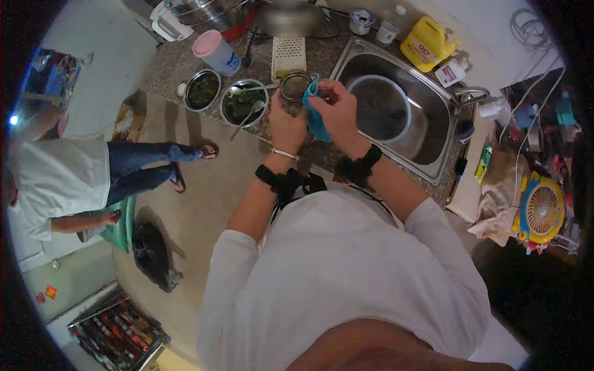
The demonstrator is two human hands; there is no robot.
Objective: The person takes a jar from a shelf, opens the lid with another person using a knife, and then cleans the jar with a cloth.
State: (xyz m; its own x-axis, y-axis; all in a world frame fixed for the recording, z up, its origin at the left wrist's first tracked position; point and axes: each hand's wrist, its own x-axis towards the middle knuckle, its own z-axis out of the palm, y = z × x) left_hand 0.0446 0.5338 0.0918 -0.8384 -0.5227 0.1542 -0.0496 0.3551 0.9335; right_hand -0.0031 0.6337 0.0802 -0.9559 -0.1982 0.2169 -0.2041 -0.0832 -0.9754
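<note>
My left hand (288, 128) is closed around a round, clear container that looks like a glass jar (295, 85), held over the front of the counter. In my right hand (336, 110) is a blue cloth (317, 123), gripped at the jar's right side. Part of the cloth hangs down between my hands. Close to my left hand stands a metal bowl of dark green leafy food (238, 106) with spoons resting in it. Behind the jar lies a white grater (289, 57). The fingers' exact hold on the jar is partly hidden.
At the right is a steel sink (433, 145) with a round basin (405, 117) in it. A yellow jug (427, 43) stands behind. Another green-filled bowl (202, 91) and a pink-lidded container (216, 52) sit left. A person (62, 179) stands at far left, near a black bag (154, 256).
</note>
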